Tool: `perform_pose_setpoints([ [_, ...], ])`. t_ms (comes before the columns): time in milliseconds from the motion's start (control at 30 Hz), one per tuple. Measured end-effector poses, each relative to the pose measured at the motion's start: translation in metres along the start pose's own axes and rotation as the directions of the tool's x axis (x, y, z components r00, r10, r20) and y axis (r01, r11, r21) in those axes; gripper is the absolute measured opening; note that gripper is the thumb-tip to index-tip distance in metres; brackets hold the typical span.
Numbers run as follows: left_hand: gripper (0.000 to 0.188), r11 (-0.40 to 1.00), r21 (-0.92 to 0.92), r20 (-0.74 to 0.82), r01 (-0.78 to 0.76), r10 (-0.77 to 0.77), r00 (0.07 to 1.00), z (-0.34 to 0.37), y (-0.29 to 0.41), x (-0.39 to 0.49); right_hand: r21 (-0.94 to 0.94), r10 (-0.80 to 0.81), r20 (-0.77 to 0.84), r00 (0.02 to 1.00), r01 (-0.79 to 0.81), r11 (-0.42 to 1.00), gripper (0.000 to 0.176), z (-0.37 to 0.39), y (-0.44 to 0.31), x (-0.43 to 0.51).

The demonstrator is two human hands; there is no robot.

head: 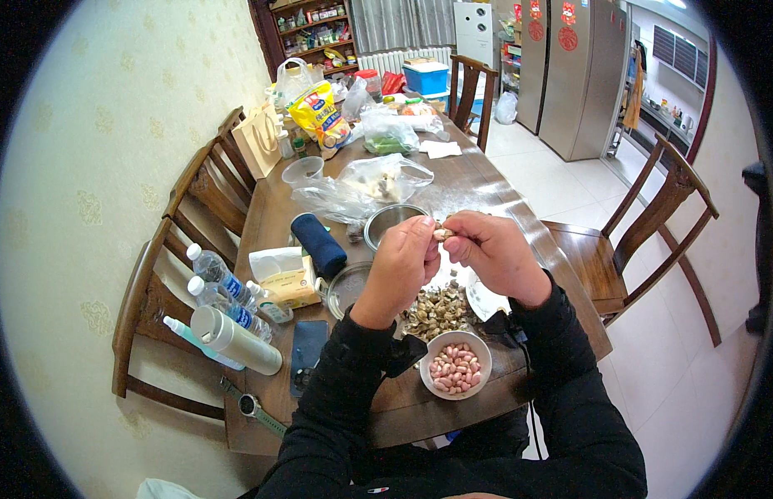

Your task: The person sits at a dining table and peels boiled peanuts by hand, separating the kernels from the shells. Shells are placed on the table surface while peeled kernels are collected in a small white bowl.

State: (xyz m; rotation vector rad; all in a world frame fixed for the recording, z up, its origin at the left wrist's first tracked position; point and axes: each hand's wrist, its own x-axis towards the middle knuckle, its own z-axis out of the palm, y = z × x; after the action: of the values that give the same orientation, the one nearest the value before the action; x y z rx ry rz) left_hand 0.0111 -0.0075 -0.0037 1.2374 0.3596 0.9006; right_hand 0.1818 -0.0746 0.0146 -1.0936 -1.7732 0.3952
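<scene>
Between the fingertips of my left hand [402, 262] and my right hand [496, 252] is a peanut [443, 234], its pale shell partly apart. Both hands are raised over the wooden table and pinch it from either side. Beneath them lies a heap of empty peanut shells [446, 305]. Nearer to me stands a white bowl [425, 374] that holds many pink shelled peanuts [455, 368]. A steel bowl [369, 231] is partly hidden behind my left hand. A white dish [486, 299] shows below my right hand.
Left on the table [386, 430] are a tissue pack [293, 284], a dark blue cylinder [318, 243], water bottles [218, 268], a flask [249, 349], a phone [309, 349] and a wristwatch [248, 405]. Plastic bags [374, 181] lie farther back. Wooden chairs [611, 262] flank the table.
</scene>
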Motion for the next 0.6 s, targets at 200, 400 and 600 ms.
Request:
perform_pose_setpoints([
  [200,0.029,0.999,-0.045,0.044,0.014,-0.012,0.999,-0.002,0.001,-0.002,-0.051,-0.037,-0.034,0.999,0.035,0.998,0.018,0.000,-0.001,-0.001],
  [400,0.041,0.780,0.593,-0.054,-0.198,0.284,0.957,0.001,-0.005,0.001,0.222,0.107,0.121,0.987,-0.132,0.966,0.033,-0.009,0.004,0.000],
  [600,0.036,0.527,0.804,-0.006,-0.277,0.472,0.881,-0.005,0.000,0.003,0.440,0.145,0.204,0.968,-0.223,0.870,0.038,-0.012,0.006,-0.003],
])
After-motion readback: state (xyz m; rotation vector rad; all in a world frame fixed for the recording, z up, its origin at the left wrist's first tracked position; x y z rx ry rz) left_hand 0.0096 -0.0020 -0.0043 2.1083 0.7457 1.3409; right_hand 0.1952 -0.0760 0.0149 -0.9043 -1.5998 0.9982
